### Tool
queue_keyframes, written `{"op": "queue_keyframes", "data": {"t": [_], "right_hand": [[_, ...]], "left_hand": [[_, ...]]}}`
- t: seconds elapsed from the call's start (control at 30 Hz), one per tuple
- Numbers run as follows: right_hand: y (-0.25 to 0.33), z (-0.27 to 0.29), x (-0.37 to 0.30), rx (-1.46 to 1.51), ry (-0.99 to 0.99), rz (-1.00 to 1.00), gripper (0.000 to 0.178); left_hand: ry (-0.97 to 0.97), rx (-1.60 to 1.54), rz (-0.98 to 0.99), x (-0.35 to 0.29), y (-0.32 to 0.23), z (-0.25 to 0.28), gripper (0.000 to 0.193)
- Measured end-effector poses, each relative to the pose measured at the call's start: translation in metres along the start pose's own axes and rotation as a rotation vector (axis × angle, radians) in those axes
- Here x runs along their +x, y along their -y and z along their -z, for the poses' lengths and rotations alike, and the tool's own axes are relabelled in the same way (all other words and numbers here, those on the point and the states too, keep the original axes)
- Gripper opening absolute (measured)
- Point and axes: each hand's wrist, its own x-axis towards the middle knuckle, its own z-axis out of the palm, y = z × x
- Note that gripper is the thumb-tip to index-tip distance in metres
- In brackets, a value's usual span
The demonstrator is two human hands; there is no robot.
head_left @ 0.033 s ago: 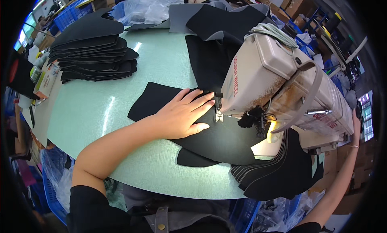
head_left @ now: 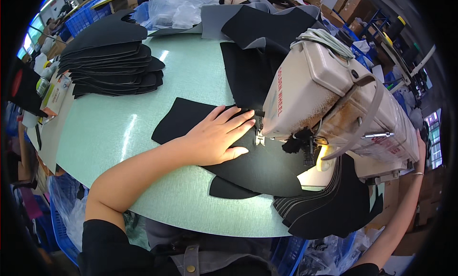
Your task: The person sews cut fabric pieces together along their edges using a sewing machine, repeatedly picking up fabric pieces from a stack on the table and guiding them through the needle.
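Note:
My left hand (head_left: 220, 135) lies flat with fingers spread on a black fabric piece (head_left: 267, 168), just left of the presser foot (head_left: 259, 138) of a cream sewing machine (head_left: 305, 85). The piece runs beneath the foot, and a lamp (head_left: 323, 160) lights its right part. Another black piece (head_left: 231, 188) peeks out from under its near edge. At the machine's far right end, by the dark wheel there, is my right hand (head_left: 421, 149); its fingers are mostly hidden, so I cannot tell whether it grips anything.
A tall stack of cut black pieces (head_left: 112, 68) rests at the table's (head_left: 105, 128) far left. More layered pieces (head_left: 324, 204) hang over the near edge, right of centre. Large black and grey sheets (head_left: 267, 27) lie at the back beside clear plastic bags (head_left: 179, 11). Blue crates (head_left: 64, 223) stand below.

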Motion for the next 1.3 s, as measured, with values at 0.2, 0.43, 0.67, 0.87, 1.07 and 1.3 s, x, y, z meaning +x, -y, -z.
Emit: {"op": "queue_keyframes", "data": {"t": [0.2, 0.43, 0.67, 0.87, 1.07, 1.3], "right_hand": [[-0.011, -0.021, -0.038, 0.996, 0.293, -0.376, 0.048], [-0.063, -0.068, -0.117, 0.375, -0.326, 0.160, 0.045], [-0.007, -0.038, -0.153, 0.067, -0.709, 0.021, 0.034], [0.280, -0.088, -0.303, -0.066, -0.142, 1.008, 0.026], [0.354, -0.192, -0.283, 0.045, 0.146, 1.249, 0.035], [0.363, -0.201, -0.281, 0.191, 0.502, 1.046, 0.047]], "left_hand": [[0.015, 0.024, -0.015, 0.008, -0.005, 0.001, 0.061], [-0.020, 0.031, -0.027, 0.007, -0.003, -0.003, 0.061], [-0.066, -0.048, -0.058, 0.017, -0.003, -0.013, 0.061], [-0.086, -0.031, -0.045, 0.006, -0.001, -0.010, 0.062], [-0.057, -0.023, -0.027, 0.006, 0.000, -0.009, 0.062], [-0.083, -0.031, -0.074, -0.002, -0.016, 0.000, 0.065]]}}
